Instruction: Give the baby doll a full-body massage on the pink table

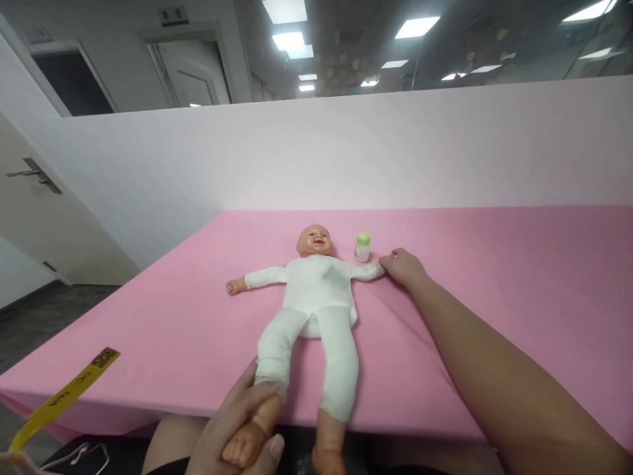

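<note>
Doll feet (329, 456) beyond table edge (420, 430)

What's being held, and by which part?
The doll: the left hand holds its picture-left lower leg; the right hand pinches the picture-right sleeve's end. Whether fingers underneath grip skin is hidden.

The doll (318, 287) has a body of matt white cloth and a smooth, slightly glossy, plastic-looking head (315, 240). At its 2 o'clock, the jar (362, 248) looks plastic — smooth and translucent. Matt cloth (475, 264) covers the worktop (163, 323). The wall (420, 145) is smooth; the handle (42, 177) at 9 o'clock — dull metal.
</note>
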`<action>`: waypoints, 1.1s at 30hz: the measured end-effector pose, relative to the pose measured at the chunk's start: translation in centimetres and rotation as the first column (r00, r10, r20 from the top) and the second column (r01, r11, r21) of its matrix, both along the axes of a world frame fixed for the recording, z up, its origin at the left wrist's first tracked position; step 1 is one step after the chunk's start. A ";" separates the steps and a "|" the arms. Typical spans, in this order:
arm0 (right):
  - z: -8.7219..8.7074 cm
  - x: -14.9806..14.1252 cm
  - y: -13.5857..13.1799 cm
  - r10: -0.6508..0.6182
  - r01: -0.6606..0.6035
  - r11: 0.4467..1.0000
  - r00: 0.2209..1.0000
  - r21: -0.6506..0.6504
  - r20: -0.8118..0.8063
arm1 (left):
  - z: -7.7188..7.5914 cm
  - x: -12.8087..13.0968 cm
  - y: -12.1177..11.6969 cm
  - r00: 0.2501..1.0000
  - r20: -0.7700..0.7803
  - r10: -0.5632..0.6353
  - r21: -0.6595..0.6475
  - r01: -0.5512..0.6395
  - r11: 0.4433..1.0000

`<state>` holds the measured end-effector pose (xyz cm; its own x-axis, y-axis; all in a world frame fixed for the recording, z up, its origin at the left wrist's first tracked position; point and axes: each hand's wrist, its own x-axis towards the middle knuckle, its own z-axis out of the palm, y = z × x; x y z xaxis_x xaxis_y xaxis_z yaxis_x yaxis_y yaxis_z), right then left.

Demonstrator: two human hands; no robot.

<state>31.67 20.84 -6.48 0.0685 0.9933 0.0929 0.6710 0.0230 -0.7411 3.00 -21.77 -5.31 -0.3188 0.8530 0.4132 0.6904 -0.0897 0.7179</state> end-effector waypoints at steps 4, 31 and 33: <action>0.5 -0.9 -0.9 -0.007 0.011 0.998 0.997 0.056 -0.074 | 1.8 0.3 1.1 0.999 0.045 0.000 -0.002 0.000 1.000; 2.8 -9.5 -10.8 0.631 -0.738 0.432 0.658 0.518 0.411 | 4.6 -0.9 15.2 0.860 0.483 -0.161 -0.080 0.226 0.971; 2.6 -9.4 -10.8 0.617 -0.684 0.485 0.709 0.545 0.342 | 4.4 -0.7 14.1 0.902 0.407 -0.142 -0.063 0.183 0.981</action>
<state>22.27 10.04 -3.91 -0.6155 0.4661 0.6356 0.3334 0.8847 -0.3259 2.29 -7.62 -0.93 -0.2929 0.9364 0.1934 0.3266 -0.0922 0.9407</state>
